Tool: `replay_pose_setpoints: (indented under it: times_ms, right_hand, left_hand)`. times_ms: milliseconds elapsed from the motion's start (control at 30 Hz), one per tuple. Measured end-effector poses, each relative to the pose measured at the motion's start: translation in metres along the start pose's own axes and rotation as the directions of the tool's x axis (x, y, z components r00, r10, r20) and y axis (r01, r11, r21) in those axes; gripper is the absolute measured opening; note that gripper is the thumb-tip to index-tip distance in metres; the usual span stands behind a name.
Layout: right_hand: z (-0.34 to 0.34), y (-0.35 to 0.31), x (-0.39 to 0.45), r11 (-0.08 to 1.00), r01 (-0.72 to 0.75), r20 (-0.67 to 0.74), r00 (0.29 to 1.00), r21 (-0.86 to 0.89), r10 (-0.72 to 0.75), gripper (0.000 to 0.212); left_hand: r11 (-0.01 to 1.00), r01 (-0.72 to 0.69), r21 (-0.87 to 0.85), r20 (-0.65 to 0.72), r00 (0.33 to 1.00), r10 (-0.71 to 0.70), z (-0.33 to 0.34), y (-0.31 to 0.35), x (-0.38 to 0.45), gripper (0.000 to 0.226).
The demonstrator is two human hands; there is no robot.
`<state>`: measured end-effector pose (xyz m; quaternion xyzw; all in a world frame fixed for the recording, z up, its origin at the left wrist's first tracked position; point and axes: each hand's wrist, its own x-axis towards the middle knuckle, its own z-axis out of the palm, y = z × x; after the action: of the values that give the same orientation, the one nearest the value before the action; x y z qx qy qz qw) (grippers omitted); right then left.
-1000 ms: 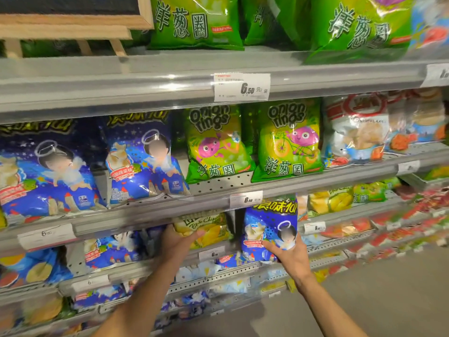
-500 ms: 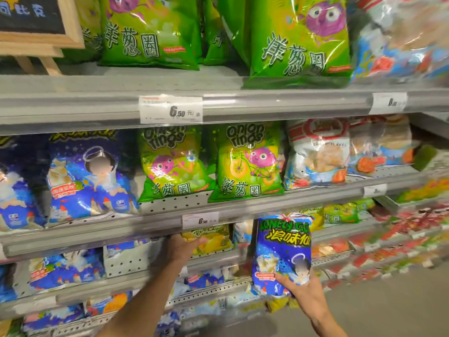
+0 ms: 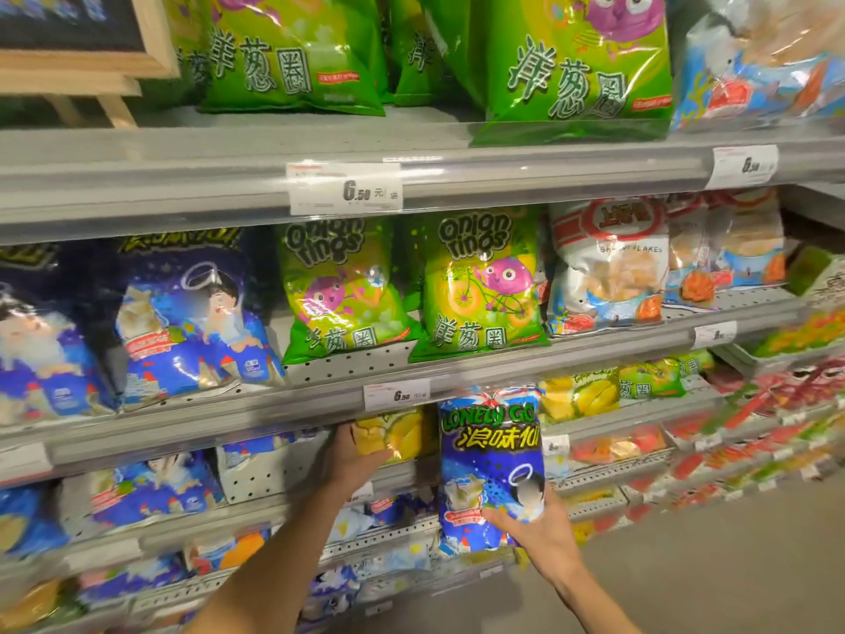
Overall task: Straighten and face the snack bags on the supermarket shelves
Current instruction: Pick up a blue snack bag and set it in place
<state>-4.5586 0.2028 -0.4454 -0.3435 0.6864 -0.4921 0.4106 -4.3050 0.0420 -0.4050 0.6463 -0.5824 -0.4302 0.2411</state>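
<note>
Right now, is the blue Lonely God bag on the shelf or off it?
Off it. The blue Lonely God bag stands upright in front of the shelf edge, gripped at its lower part by the right hand.

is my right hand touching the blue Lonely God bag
Touching. The head view shows the right hand gripping the blue Lonely God bag at its lower corner, fingers wrapped over the front.
</note>
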Motion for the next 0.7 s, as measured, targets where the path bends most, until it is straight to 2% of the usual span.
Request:
replay_pose_setpoints:
  times_ms: [67,133,233,300,367,500,600,633,700]
  right_hand:
    - [0.017,-0.003,-0.004,1.000,-0.006,0.019,1.000,0.001,0.006,0.067]
    - [0.038,-0.008,-0.008,1.000,-0.002,0.042,0.999,-0.001,0.002,0.064]
    - [0.074,-0.013,-0.013,0.999,0.033,0.075,0.997,-0.023,-0.031,0.056]
    - [0.102,-0.019,-0.018,0.999,0.046,0.101,0.994,-0.027,-0.043,0.064]
    - [0.131,-0.025,-0.020,0.998,0.058,0.132,0.990,-0.031,-0.053,0.069]
    - [0.193,-0.039,-0.017,0.998,0.066,0.192,0.979,-0.012,-0.063,0.075]
    - [0.232,-0.056,-0.013,0.982,0.176,0.206,0.966,-0.075,-0.157,0.089]
    - [0.243,-0.060,-0.010,0.978,0.194,0.204,0.963,-0.076,-0.175,0.089]
    - [0.263,-0.069,-0.002,0.976,0.205,0.168,0.967,-0.072,-0.191,0.089]
  left_hand:
    - [0.995,-0.075,0.070,-0.037,0.996,0.078,-0.013,-0.014,-0.008,0.046]
    - [0.971,-0.108,0.214,-0.110,0.985,0.134,-0.027,-0.033,-0.016,0.050]
    - [0.880,-0.152,0.449,-0.184,0.949,0.258,-0.054,-0.062,-0.034,0.037]
    - [0.811,-0.244,0.532,-0.185,0.901,0.393,-0.070,-0.085,-0.051,0.028]
    - [0.724,-0.291,0.625,-0.174,0.852,0.493,-0.085,-0.110,-0.066,0.029]
    - [0.567,-0.177,0.804,-0.081,0.913,0.399,-0.113,-0.144,-0.089,0.058]
    - [0.432,-0.131,0.892,-0.027,0.940,0.341,-0.126,-0.151,-0.092,0.066]
    - [0.413,-0.130,0.901,-0.023,0.939,0.344,-0.127,-0.151,-0.092,0.066]
    - [0.437,-0.127,0.890,-0.018,0.949,0.313,-0.127,-0.148,-0.092,0.067]
